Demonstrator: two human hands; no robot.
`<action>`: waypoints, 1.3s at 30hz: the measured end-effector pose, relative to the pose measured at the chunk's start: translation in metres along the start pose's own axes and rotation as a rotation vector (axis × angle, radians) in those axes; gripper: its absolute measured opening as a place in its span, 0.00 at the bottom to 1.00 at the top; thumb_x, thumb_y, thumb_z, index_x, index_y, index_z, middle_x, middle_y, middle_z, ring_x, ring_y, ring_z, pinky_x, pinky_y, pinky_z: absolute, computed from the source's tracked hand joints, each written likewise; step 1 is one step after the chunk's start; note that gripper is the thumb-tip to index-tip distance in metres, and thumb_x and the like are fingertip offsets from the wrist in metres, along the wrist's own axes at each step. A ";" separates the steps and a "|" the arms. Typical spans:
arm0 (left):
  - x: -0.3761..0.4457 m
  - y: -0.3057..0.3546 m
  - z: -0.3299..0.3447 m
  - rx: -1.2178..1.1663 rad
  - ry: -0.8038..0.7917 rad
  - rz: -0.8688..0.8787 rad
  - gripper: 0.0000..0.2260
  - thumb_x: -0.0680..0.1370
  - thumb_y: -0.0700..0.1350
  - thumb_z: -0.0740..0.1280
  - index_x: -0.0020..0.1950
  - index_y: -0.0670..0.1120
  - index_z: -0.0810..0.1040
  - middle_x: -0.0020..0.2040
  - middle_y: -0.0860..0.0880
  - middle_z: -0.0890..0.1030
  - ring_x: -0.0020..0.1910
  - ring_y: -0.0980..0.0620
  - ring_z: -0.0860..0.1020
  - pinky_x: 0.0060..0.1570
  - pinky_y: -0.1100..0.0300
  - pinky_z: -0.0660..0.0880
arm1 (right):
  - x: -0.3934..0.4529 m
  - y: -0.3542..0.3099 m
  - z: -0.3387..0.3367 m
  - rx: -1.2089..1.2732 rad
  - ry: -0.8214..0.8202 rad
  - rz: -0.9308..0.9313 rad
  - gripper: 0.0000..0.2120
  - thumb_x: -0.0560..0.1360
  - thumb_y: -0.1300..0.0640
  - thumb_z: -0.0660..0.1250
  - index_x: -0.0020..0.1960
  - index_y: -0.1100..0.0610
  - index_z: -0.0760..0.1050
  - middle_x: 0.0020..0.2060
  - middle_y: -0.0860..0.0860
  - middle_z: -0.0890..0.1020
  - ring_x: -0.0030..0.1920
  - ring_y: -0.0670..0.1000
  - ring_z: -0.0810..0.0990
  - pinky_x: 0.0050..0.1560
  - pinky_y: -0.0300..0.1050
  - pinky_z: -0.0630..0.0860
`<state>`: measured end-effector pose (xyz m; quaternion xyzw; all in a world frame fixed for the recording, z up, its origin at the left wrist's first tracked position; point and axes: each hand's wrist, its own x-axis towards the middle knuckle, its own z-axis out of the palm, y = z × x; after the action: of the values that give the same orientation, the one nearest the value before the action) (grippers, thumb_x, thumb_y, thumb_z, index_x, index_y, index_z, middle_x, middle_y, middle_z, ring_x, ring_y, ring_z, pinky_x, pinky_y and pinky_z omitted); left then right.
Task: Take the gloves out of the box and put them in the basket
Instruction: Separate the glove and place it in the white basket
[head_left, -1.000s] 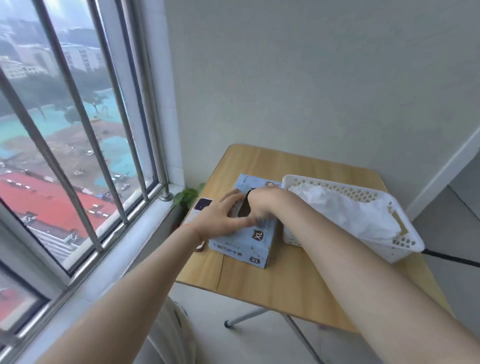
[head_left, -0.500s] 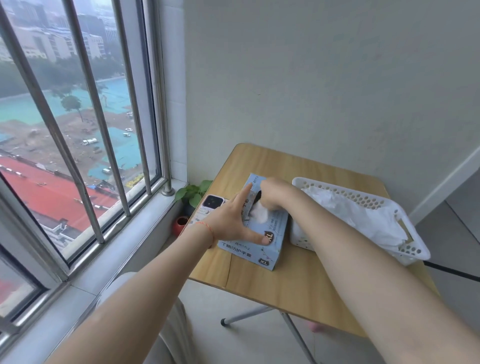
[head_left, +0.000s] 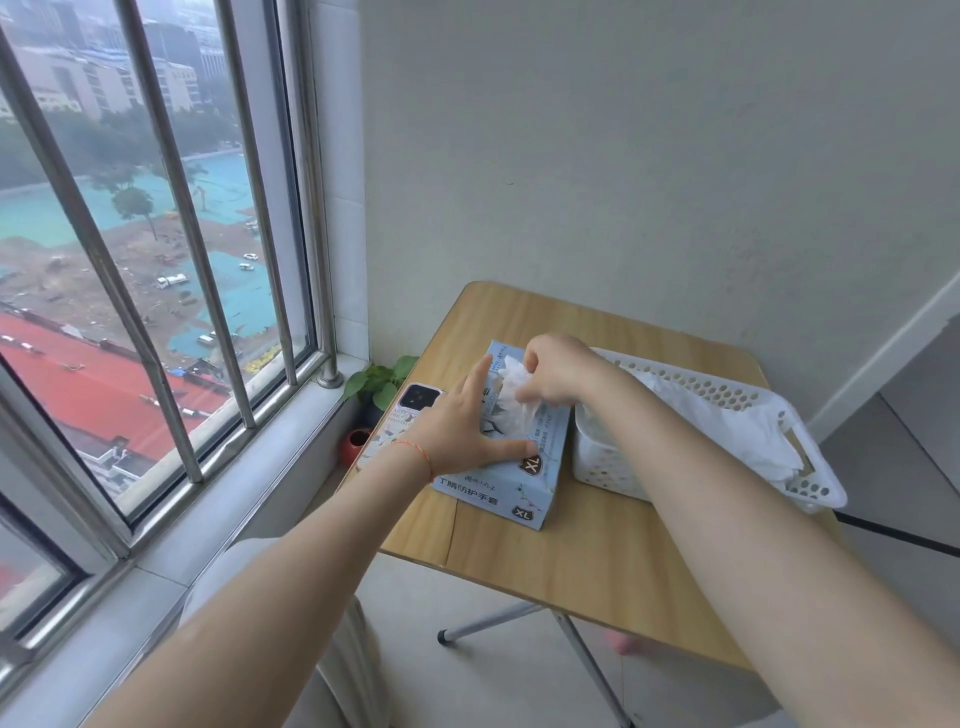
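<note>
A light blue glove box marked XL lies on the small wooden table. My left hand presses flat on the box top with fingers spread. Above the box opening, my right hand pinches a white glove that is partly drawn out. To the right of the box stands a white perforated basket with several white gloves lying in it.
A phone lies at the table's left edge beside the box. A small potted plant stands below, by the window sill. A barred window fills the left; a plain wall runs behind the table.
My right hand has risen out of the box opening, drawing a white glove up with it. My left hand has stayed pressed on the box top.
</note>
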<state>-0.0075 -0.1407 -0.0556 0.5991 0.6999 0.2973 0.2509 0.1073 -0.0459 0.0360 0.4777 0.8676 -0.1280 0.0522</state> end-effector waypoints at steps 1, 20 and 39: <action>0.001 0.002 0.000 0.026 0.011 0.003 0.56 0.65 0.68 0.74 0.80 0.56 0.41 0.79 0.50 0.58 0.75 0.48 0.63 0.71 0.47 0.66 | 0.000 0.001 0.002 0.034 0.023 -0.012 0.17 0.74 0.56 0.71 0.60 0.61 0.76 0.49 0.56 0.82 0.40 0.51 0.78 0.38 0.41 0.71; 0.001 0.001 0.005 0.075 0.039 -0.098 0.62 0.58 0.71 0.75 0.80 0.53 0.42 0.77 0.49 0.63 0.73 0.46 0.66 0.68 0.45 0.69 | -0.010 0.016 0.025 0.091 0.205 0.007 0.09 0.72 0.60 0.68 0.34 0.61 0.78 0.32 0.54 0.80 0.32 0.54 0.78 0.35 0.50 0.78; -0.007 0.016 0.008 0.213 0.219 -0.056 0.57 0.63 0.72 0.72 0.81 0.48 0.47 0.79 0.48 0.58 0.77 0.46 0.58 0.73 0.46 0.60 | -0.028 0.028 0.015 0.469 0.352 0.048 0.22 0.70 0.34 0.67 0.47 0.53 0.73 0.43 0.44 0.77 0.45 0.48 0.77 0.47 0.46 0.74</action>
<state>0.0097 -0.1447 -0.0498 0.5666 0.7670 0.2779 0.1160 0.1459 -0.0586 0.0230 0.5121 0.7984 -0.2387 -0.2080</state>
